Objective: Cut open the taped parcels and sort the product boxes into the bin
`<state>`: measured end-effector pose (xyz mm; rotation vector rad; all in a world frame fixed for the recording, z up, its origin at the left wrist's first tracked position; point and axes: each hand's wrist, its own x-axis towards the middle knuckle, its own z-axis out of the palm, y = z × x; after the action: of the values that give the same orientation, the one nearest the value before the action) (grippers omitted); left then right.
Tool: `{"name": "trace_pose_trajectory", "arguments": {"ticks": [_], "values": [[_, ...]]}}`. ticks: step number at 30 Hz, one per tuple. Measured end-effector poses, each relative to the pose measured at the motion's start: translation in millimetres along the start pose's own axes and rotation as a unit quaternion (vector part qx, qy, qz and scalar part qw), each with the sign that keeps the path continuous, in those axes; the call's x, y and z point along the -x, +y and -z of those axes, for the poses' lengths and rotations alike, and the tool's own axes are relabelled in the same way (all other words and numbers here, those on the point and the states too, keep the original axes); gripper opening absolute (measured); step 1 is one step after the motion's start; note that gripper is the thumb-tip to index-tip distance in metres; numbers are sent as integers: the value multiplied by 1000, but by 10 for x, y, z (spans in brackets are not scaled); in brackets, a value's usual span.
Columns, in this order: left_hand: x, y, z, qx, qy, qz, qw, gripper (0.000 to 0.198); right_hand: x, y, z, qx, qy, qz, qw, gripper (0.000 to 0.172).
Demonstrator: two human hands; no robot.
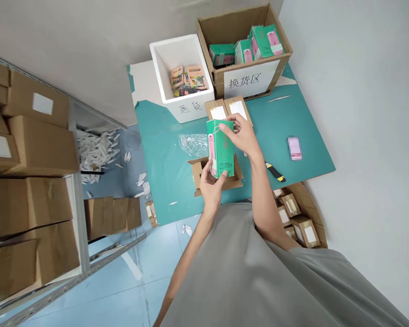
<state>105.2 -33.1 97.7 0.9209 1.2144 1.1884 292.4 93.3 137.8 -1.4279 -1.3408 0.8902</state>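
Note:
A green product box [225,152] with a pink picture on its side is held up between my two hands. My left hand [212,186] grips its lower end, thumb on the front face. At the upper right corner, my right hand [240,135] pinches the box near a thin pale cord on its top. Beneath it lies an opened brown carton [198,175] with its flaps spread, partly hidden by the green box and my hands. Crumpled clear bubble wrap [192,144] rests just left of the box.
Behind stand a white foam bin [187,109] with small colourful packs and a cardboard bin [221,84] of green boxes. Two small cartons [230,105] sit before them. A utility knife [275,172] and a blurred pink item [295,149] lie right. Shelved cartons [41,145] line the left.

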Motion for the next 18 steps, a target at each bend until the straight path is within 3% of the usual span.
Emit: {"name": "trace_pose_trajectory", "arguments": {"ticks": [4, 8, 13, 18], "values": [[71, 92, -171, -25, 32, -2, 999, 82, 39, 0, -62, 43, 63, 21, 997, 49], [129, 180, -264, 68, 40, 54, 995, 91, 25, 194, 41, -27, 99, 71, 992, 41], [108, 85, -397, 138, 29, 182, 973, 81, -65, 428, 183, -106, 94, 46, 989, 46], [101, 0, -578, 110, 74, 160, 978, 78, -166, 414, 294, -128, 54, 54, 989, 40]]}}
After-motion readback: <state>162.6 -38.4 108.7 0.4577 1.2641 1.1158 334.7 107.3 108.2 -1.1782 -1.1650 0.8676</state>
